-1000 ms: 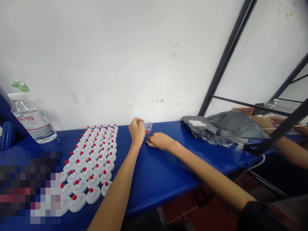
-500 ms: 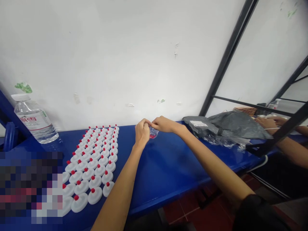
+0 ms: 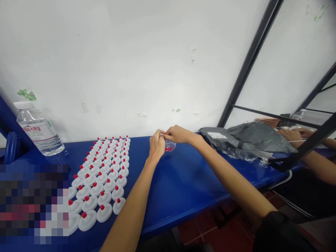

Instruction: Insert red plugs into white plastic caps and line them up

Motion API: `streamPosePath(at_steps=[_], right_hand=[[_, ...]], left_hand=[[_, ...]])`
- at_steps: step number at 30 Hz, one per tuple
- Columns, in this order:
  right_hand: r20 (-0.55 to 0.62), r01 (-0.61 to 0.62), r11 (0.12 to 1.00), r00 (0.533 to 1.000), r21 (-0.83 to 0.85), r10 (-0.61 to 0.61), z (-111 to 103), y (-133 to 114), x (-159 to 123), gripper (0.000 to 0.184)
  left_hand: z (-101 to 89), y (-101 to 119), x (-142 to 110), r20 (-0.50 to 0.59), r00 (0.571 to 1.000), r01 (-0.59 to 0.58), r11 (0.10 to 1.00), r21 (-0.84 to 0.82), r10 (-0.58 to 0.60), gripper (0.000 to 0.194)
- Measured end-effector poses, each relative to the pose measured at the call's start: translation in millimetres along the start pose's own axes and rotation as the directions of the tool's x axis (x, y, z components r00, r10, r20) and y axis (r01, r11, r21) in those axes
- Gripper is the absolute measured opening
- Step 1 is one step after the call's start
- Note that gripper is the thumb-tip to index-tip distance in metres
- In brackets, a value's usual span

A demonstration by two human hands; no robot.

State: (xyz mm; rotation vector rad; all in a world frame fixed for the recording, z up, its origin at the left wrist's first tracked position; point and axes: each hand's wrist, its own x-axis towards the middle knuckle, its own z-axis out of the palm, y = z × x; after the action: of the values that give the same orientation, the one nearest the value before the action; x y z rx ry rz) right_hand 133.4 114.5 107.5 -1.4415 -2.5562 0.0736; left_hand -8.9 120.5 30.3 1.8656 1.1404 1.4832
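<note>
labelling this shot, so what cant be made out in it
What, if anything, the right hand pinches: head view, fingers cover it.
How many red pieces the clear bag holds: head view, too small, blurred.
Leftmost white discs: head view, partly behind pixelation.
The co-worker's hands' work: head view, small, partly behind the dark plastic.
Rest of the left forearm: head view, bottom edge.

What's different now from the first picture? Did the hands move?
Yes! The right hand went up toward the wall and now meets the left hand's fingers. The left hand slid a little to the right, with the clear bag of red bits. The white discs with red tips, the water bottle and the grey bags stayed put.
</note>
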Motion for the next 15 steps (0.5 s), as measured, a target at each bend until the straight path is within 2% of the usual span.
streamPosePath(at_steps=[5,10,15], right_hand=[[-0.073,-0.054,0.994,0.996,-0.093,0.048,-4.0,1.5,-3.8,0.051],[-0.185,-0.031,0.998,0.983,-0.057,0.020,-6.4,1.0,-6.2,0.045],[-0.198,-0.006,0.999,0.980,-0.040,-0.002,-0.2,1.7,-4.6,0.045]], left_hand=[[0.2,0.5,0.7,-0.009,0.999,0.039,0.999,0.009,-0.039,0.029],[1.5,0.3,0.0,-0.009,0.999,0.037,0.999,0.011,-0.037,0.026],[1.1,1.3,-0.2,-0.021,0.999,0.050,0.998,0.029,-0.049,0.027]])
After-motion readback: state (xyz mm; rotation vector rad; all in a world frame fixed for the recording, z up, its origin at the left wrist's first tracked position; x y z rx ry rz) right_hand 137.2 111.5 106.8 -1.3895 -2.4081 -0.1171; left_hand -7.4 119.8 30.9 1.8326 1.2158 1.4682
